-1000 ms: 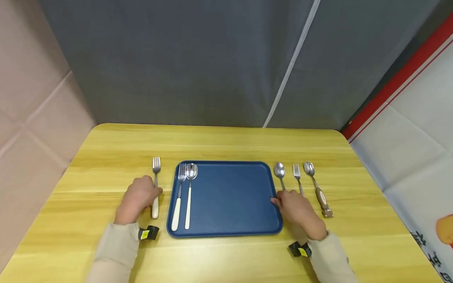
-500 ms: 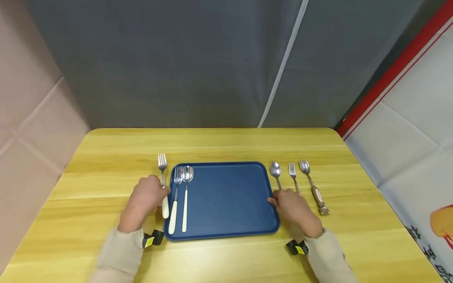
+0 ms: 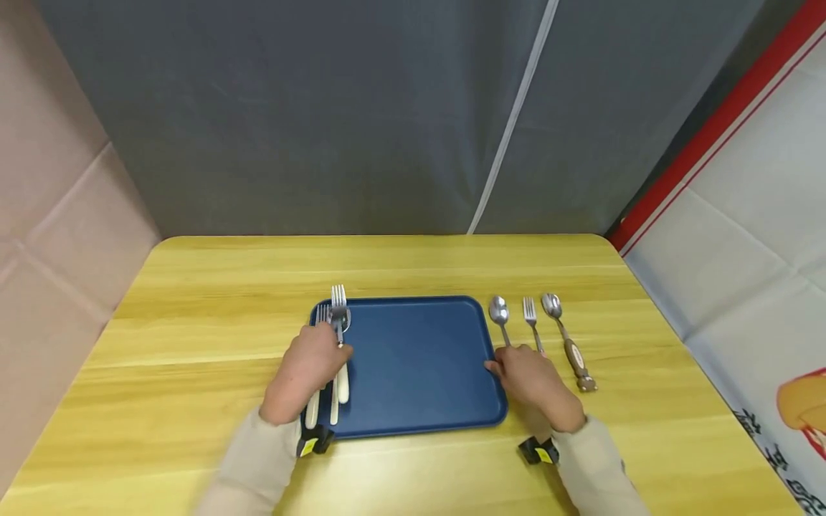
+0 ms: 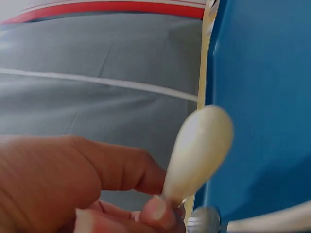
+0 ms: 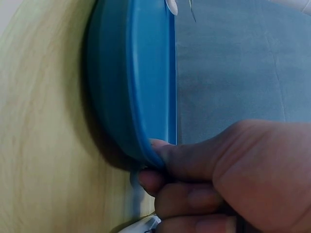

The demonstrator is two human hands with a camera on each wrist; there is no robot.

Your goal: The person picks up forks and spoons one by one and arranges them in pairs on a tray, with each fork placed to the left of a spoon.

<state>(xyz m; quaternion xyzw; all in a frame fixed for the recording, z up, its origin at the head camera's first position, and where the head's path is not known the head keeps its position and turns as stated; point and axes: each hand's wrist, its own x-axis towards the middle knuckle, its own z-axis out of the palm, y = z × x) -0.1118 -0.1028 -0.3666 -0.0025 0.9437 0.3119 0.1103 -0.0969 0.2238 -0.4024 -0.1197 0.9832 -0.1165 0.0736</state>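
Observation:
My left hand pinches a fork with a cream handle, held above the left part of the blue tray. Under that hand, a second fork and a spoon, both cream-handled, lie side by side on the tray, partly covered by the hand and the held fork. At the tray's right side my right hand grips the rim, thumb on the inside and fingers curled beneath, as the right wrist view shows.
Right of the tray, a spoon, a small fork and a spoon with a brown bear-shaped handle lie on the wooden table. The right hand hides the first spoon's handle. A grey curtain hangs behind the table.
My left hand has carried the fork from the table left of the tray rightward, over the tray's left part. The right hand keeps its grip on the rim; the view has shifted slightly.

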